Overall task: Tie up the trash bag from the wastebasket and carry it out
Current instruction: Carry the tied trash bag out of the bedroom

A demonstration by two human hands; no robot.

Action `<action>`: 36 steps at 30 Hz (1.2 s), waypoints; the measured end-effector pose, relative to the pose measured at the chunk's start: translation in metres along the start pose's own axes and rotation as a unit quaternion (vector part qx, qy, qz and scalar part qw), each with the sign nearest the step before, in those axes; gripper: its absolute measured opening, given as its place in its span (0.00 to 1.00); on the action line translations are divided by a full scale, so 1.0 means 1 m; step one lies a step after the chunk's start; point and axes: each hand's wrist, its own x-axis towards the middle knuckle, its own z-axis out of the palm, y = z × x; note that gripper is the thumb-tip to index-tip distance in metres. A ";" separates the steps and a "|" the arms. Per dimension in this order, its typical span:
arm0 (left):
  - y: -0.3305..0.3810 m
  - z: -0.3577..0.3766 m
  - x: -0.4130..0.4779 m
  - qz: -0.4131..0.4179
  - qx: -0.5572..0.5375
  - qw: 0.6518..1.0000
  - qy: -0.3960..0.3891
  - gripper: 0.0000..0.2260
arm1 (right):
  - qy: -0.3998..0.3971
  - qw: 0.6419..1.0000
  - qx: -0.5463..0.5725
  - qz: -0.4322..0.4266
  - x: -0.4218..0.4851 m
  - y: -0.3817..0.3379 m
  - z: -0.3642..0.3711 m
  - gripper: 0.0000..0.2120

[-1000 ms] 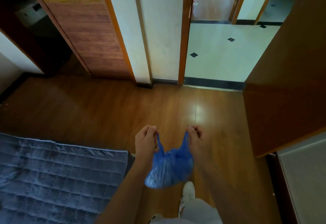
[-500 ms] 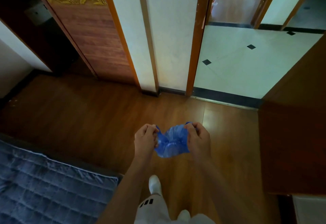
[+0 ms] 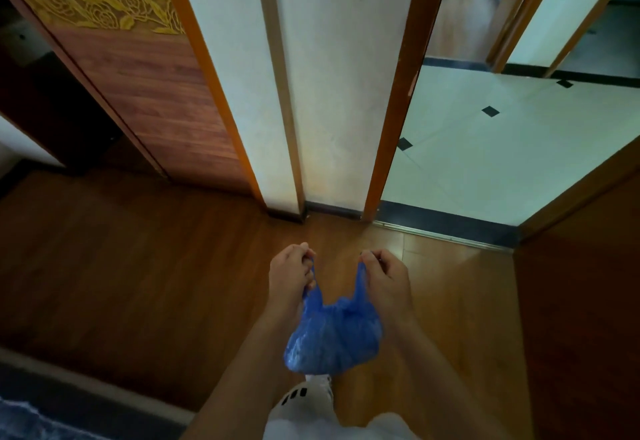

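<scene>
Centre-low in the frame, we hold the blue trash bag [image 3: 334, 339] in the air above the wooden floor [image 3: 138, 284], its bulk hanging just over our white shoe [image 3: 317, 384]. The left hand [image 3: 289, 275] is closed in a pinch on the bag's left ear, the right hand [image 3: 388, 275] likewise on the right ear, the two hands apart with the ears drawn up taut. Whether a first knot already sits at the gathered neck we cannot tell (the plastic bunches there). To do the tying well, we judge, the ears should be crossed close to the neck and pulled evenly outward, so that the knot seats low and thin plastic does not tear. The doorway to the tiled floor [image 3: 502, 162] lies in the upper right.
</scene>
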 end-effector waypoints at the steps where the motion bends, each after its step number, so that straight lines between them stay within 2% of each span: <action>1: 0.010 0.003 0.018 -0.005 -0.003 1.000 -0.006 0.13 | -0.001 1.000 -0.005 0.002 0.017 -0.005 0.008 0.11; 8: 0.063 0.021 0.120 0.010 0.009 1.000 -0.017 0.14 | 0.010 1.000 -0.013 -0.007 0.104 -0.028 0.044 0.09; 13: 0.081 0.036 0.178 0.024 0.014 0.999 0.015 0.14 | 0.030 0.999 -0.011 -0.008 0.165 -0.034 0.053 0.10; 21: 0.111 0.070 0.249 0.029 0.021 0.998 0.054 0.12 | 0.005 1.000 -0.012 0.023 0.274 -0.043 0.053 0.09; 27: 0.137 0.100 0.295 0.050 0.053 0.993 0.095 0.12 | -0.060 0.998 -0.016 0.012 0.335 -0.056 0.060 0.08; 36: 0.142 0.115 0.333 0.050 0.062 0.990 0.117 0.10 | -0.056 0.997 -0.041 0.023 0.380 -0.054 0.090 0.08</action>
